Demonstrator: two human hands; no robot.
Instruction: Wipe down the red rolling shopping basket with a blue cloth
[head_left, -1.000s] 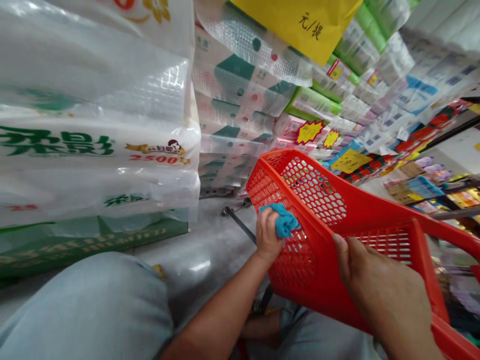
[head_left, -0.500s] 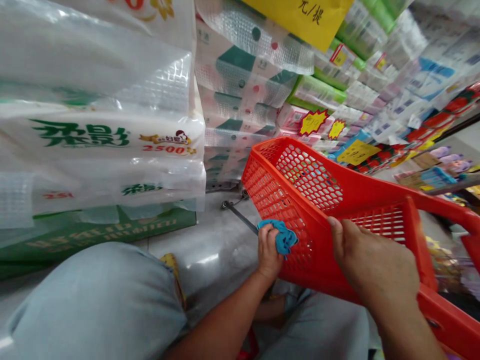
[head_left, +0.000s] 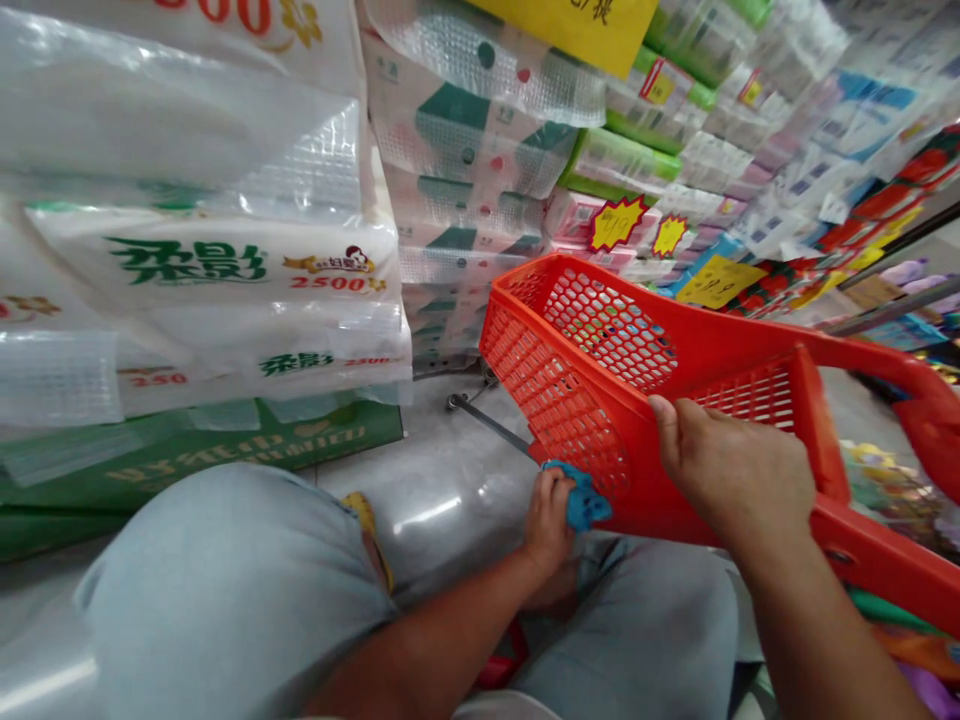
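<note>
A red plastic shopping basket point(head_left: 600, 340) with perforated walls is tilted over my lap. My left hand point(head_left: 550, 520) is closed on a small blue cloth point(head_left: 582, 503) and presses it against the lower edge of the basket's outer wall. On the basket's near rim rests my right hand point(head_left: 731, 475), fingers curled over the edge and gripping it. The basket's inside holds nothing that I can see.
Stacked packs of tissue paper in clear plastic point(head_left: 210, 270) rise at the left and behind the basket. Yellow price tags point(head_left: 616, 222) hang on shelves of goods at the right. My knees in pale trousers point(head_left: 225, 600) fill the foreground above a shiny grey floor point(head_left: 435, 490).
My left hand has slid the blue cloth down the basket's outer wall to its lower edge. The basket and my right hand have shifted slightly left and up in view.
</note>
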